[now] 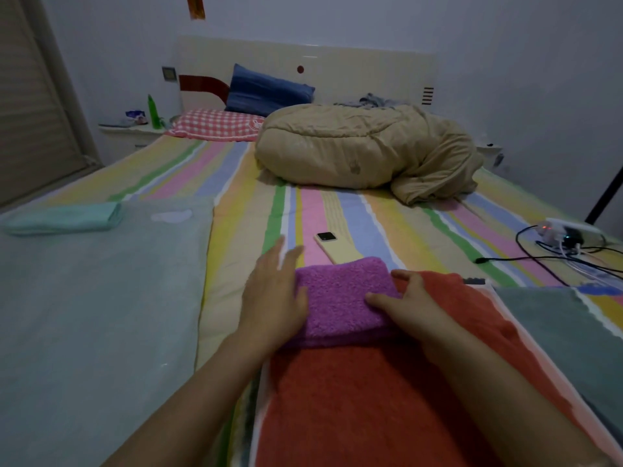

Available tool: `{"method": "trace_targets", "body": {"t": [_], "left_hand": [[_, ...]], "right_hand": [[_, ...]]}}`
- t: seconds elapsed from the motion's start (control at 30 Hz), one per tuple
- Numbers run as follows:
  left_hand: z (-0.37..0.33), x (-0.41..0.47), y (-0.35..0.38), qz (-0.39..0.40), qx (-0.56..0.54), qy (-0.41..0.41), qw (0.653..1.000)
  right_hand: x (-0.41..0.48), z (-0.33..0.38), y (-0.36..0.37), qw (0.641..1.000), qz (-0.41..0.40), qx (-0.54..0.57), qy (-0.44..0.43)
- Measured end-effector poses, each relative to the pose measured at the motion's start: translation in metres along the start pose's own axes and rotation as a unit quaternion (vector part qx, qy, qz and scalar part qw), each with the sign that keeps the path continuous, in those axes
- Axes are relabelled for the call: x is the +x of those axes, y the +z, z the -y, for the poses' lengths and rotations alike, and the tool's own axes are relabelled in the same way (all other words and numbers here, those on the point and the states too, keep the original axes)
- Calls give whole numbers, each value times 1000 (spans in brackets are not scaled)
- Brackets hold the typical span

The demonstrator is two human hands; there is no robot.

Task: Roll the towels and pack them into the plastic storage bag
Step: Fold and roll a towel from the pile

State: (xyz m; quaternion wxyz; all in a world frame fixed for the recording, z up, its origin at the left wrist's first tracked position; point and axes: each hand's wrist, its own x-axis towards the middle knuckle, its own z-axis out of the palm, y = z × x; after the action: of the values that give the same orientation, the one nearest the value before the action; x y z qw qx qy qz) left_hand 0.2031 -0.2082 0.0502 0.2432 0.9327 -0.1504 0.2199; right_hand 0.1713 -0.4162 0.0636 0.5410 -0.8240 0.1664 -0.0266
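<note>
Far left on the striped bed (pixel 354 210), a rolled mint-green towel (pixel 64 217) looks finished; whether it is bagged I cannot tell. The left hand (pixel 273 298), grip released, presses flat against the fluffy purple towel (pixel 337 298), a thick bundle atop a spread orange-red towel (pixel 354 399). The right hand (pixel 409 306) pinches its right end.

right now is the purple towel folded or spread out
Folded: the purple towel is a thick compact pad lying on the spread red towel.
</note>
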Motion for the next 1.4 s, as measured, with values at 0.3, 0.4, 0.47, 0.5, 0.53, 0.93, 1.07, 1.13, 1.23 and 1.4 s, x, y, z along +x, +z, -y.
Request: {"method": "trace_targets", "body": {"t": [0.3, 0.4, 0.47, 0.5, 0.53, 0.93, 1.07, 1.13, 1.23, 1.4], "left_hand": [[-19, -11, 54, 106, 131, 108, 980], [-17, -8, 51, 120, 3, 88, 989], [-18, 2, 39, 121, -260, -24, 958], [-17, 6, 30, 109, -425, -116, 891], [-14, 11, 21, 96, -569, -196, 793], [9, 27, 12, 68, -452, -264, 849], [18, 26, 3, 89, -438, -306, 841], [19, 24, -3, 82, -483, -326, 809], [22, 19, -8, 88, -533, -346, 768], [36, 15, 3, 91, -516, -380, 762]], "right_hand": [[-18, 9, 13, 996, -67, 35, -50], [-34, 21, 28, 978, -113, -59, -166], [-48, 30, 43, 952, -132, -125, -246], [-54, 34, 50, 938, -134, -156, -279], [-58, 37, 58, 924, -132, -185, -306], [-54, 33, 66, 942, 60, -127, -303], [-37, 19, 49, 954, -56, -76, -285], [-25, 13, 43, 967, -80, -81, -228], [-16, 10, 47, 994, -4, -30, -102], [-11, 22, 69, 998, 36, -30, -30]]}}
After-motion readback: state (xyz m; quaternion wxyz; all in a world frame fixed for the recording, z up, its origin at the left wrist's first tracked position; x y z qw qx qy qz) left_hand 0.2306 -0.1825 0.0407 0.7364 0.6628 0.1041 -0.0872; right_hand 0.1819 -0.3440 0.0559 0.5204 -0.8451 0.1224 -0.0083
